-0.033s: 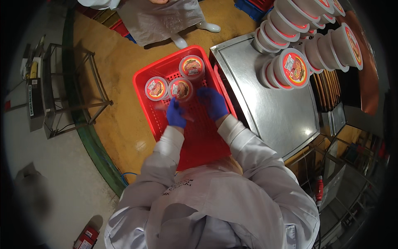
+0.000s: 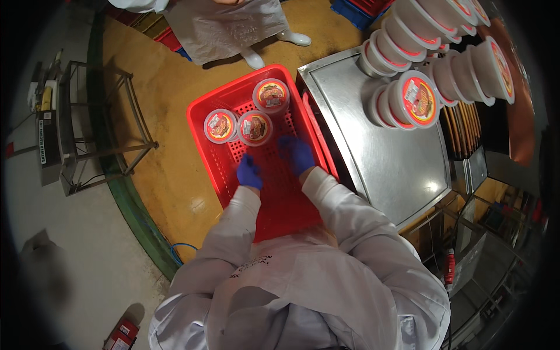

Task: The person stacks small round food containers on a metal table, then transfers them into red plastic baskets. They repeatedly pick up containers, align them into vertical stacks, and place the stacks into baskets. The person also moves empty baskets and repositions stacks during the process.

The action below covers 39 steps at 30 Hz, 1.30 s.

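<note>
My left hand [image 2: 249, 171], in a blue glove, is over the red perforated basket [image 2: 201, 151], just on my side of the nearest round tub [image 2: 255, 128] and apart from it. Its fingers look loosely spread and hold nothing that I can see. Farther right, my blue-gloved right hand [image 2: 296, 156] hovers inside the basket near its right wall, fingers apart and smeared by motion. Two more lidded tubs share the far half of the basket: a left tub [image 2: 220, 126] and a far tub [image 2: 271, 96]. All three have red and yellow labels on their lids.
On the right, a steel table [image 2: 385, 157] carries a short stack of tubs [image 2: 417, 100] and taller leaning stacks [image 2: 496, 70]. A person in an apron [image 2: 227, 29] and white boots stands beyond the basket. A metal frame stand [image 2: 111, 149] is at the left.
Both hands have drawn back toward me, away from the nearest tub. The three tubs keep their places in the basket.
</note>
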### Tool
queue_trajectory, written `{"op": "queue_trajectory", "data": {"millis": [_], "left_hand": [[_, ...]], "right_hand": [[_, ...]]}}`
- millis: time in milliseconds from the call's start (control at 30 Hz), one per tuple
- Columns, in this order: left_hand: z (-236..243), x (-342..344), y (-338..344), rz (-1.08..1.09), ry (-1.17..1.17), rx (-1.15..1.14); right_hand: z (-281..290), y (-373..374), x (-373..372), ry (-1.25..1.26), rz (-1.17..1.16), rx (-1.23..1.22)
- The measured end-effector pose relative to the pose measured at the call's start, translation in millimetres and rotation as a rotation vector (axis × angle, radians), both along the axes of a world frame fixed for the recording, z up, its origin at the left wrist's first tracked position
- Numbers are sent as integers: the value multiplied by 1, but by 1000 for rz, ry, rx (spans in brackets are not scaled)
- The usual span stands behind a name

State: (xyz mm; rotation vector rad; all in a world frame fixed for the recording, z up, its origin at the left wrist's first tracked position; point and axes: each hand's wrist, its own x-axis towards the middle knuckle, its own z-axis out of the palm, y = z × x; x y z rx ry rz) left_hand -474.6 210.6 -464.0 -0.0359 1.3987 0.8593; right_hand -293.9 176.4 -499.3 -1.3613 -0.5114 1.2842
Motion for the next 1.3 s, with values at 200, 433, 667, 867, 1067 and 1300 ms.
{"op": "queue_trajectory", "data": {"millis": [200,433,667,867,1067,1300], "left_hand": [[-73,-8,34,39,163,49],[-94,-28,50,211,-262,110],[-85,-37,74,81,-404,170],[-104,-23,91,53,-329,185],[-94,-6,106,159,-201,173],[-149,-20,102,116,-369,441]], "right_hand": [[-59,67,-39,893,21,-154],[109,-3,3,858,-10,-209],[380,-85,100,-240,23,89],[463,-93,180,715,-372,344],[428,-74,195,702,-571,310],[203,-15,37,1033,-111,-263]]}}
